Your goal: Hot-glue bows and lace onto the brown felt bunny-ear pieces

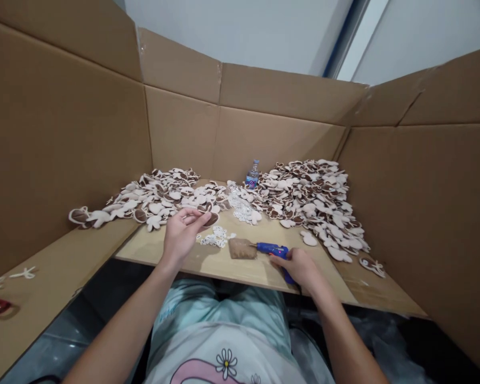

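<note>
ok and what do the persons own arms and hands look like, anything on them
The left hand and right hand are bare, with no gloves or watch in view; the forearms show no sleeves. Worn below: a white T-shirt with a daisy print and pale turquoise bottoms.

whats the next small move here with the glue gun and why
Probably swing the blue hot glue gun, held in the right hand, away from the brown textured pad towards the cream-and-brown cut-out piece pinched in the left hand. The gun's nozzle points at the pad, while the piece is already lifted in the fingers.
</note>
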Action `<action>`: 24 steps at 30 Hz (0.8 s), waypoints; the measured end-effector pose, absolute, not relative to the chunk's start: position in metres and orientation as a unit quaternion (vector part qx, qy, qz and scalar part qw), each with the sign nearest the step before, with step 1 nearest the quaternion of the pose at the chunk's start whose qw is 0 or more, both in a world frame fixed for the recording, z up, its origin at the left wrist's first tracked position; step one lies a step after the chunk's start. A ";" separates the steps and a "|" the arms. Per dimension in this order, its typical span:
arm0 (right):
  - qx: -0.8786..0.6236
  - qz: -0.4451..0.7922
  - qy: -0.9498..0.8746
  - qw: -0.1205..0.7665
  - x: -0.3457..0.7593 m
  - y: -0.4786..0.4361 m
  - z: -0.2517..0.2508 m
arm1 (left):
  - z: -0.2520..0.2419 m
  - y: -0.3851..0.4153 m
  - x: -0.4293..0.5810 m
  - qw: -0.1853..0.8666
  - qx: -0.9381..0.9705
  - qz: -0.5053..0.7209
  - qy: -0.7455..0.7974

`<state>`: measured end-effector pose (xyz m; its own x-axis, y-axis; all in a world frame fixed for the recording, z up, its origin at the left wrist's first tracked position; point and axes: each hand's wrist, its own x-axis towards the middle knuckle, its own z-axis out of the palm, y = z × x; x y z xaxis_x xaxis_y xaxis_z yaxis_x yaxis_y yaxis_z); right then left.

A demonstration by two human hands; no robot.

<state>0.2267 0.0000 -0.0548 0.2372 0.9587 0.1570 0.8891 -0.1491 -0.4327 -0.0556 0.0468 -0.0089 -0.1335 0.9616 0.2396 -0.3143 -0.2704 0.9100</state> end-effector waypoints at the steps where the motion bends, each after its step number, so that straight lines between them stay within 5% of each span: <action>1: -0.750 0.072 -0.619 0.221 0.227 -0.001 -0.050 | -0.009 0.047 -0.057 0.480 0.448 0.662 0.362; 9: -0.611 0.103 -0.765 0.175 0.166 0.059 -0.014 | -0.008 0.048 -0.060 0.499 0.444 0.655 0.353; 17: -0.573 0.163 -0.802 0.048 0.106 0.134 -0.030 | -0.008 0.049 -0.062 0.485 0.463 0.642 0.371; 24: -0.570 0.175 -0.802 0.029 0.103 0.139 -0.030 | -0.008 0.049 -0.062 0.488 0.455 0.650 0.363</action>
